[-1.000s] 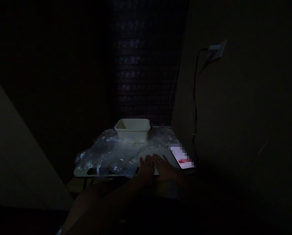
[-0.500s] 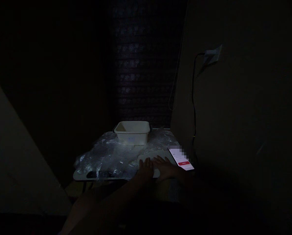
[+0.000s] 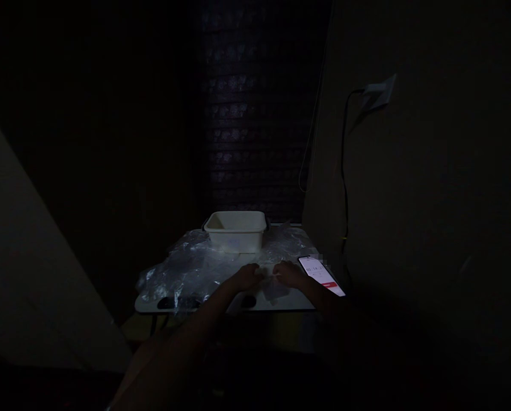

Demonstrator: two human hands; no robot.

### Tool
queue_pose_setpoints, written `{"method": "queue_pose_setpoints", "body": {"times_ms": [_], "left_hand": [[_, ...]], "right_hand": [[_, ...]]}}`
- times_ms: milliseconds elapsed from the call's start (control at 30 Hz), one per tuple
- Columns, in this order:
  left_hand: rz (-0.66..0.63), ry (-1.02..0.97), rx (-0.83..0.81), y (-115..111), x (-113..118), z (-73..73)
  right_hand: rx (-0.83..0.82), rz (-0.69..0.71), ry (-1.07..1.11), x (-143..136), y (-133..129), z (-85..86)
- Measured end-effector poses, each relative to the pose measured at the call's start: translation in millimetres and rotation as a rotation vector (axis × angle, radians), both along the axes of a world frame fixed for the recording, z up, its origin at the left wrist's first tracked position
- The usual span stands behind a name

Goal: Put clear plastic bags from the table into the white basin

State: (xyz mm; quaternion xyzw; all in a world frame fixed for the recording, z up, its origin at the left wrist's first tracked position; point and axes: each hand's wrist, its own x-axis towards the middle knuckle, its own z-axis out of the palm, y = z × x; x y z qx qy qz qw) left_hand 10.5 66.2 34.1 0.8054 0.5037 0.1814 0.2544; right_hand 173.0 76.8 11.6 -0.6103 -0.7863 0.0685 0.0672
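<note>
In the dim light, my left hand (image 3: 247, 277) and my right hand (image 3: 288, 274) are side by side above the front of a small white table (image 3: 298, 301). The fingers of both hands are closed on a small piece of clear plastic (image 3: 276, 290), which hangs between them toward the table's front edge. Whether it is a bag or a flat sheet I cannot tell. Crumpled clear plastic (image 3: 178, 274) spreads over the table's left side. A white plastic basin (image 3: 236, 240) with dark side handles stands at the back, beyond my hands.
A lit phone (image 3: 321, 275) lies at the table's right edge, beside my right forearm. A black cord (image 3: 344, 171) hangs from a wall outlet (image 3: 379, 94) on the right. Dark blinds (image 3: 234, 131) cover the back, and a pale slanted panel (image 3: 33, 257) stands at the left.
My hands were flat with fingers spread near the table's front edge. Now they have drawn up, with fingers closed on the clear plastic. The view has shifted slightly.
</note>
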Motion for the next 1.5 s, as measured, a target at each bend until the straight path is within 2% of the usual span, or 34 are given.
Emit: {"method": "queue_pose_setpoints", "body": {"times_ms": [133, 333, 467, 567, 633, 700, 800, 867, 933, 1033, 1167, 1233, 1367, 1500], "left_hand": [[0.061, -0.098, -0.022, 8.9, -4.2, -2.7], [0.137, -0.206, -0.064, 18.4, -5.5, -6.7], [0.076, -0.38, -0.196, 19.0, -1.8, -10.6], [0.05, -0.396, -0.232, 14.1, -0.8, -8.6], [0.068, -0.462, -0.274, 10.9, -1.0, -4.8], [0.117, -0.608, -0.336, 9.5, -1.0, -0.5], [0.205, -0.875, -0.395, 10.6, 0.7, 4.1], [0.234, -1.009, -0.389, 11.6, 2.4, 5.8], [0.246, -1.095, -0.372, 11.1, 3.7, 7.5], [0.254, -1.097, -0.375, 7.1, 3.7, 11.4], [0.252, -1.019, -0.436, 1.1, 1.4, 17.5], [0.25, -1.044, -0.435, 0.1, 0.6, 19.7], [0.28, -1.117, -0.373, 0.9, 0.2, 21.2], [0.234, -1.077, -0.365, 1.9, -1.3, 19.3]], "right_hand": [[-0.001, 0.008, -0.015, -6.6, 2.0, -0.7], [-0.051, 0.07, 0.064, 1.3, 2.8, 14.2], [-0.064, 0.171, 0.308, -2.5, 1.3, 28.2], [-0.089, 0.216, 0.547, -10.3, 1.1, 37.9], [-0.11, 0.159, 0.738, -14.0, 1.5, 42.2], [-0.144, 0.053, 0.941, -15.1, 1.1, 43.9], [-0.318, -0.041, 1.18, -14.6, -1.9, 42.7], [-0.46, -0.082, 1.274, -15.7, -4.3, 41.7], [-0.531, -0.145, 1.332, -18.7, -4.8, 42.3], [-0.467, -0.178, 1.392, -24.2, -1.2, 46.1], [-0.319, -0.092, 1.478, -28.4, 5.6, 50.2], [-0.357, -0.061, 1.481, -29.5, 6.6, 49.8], [-0.408, -0.085, 1.437, -32.9, 4.3, 47.7], [-0.23, -0.119, 1.429, -38.1, 3.3, 52.3]]}}
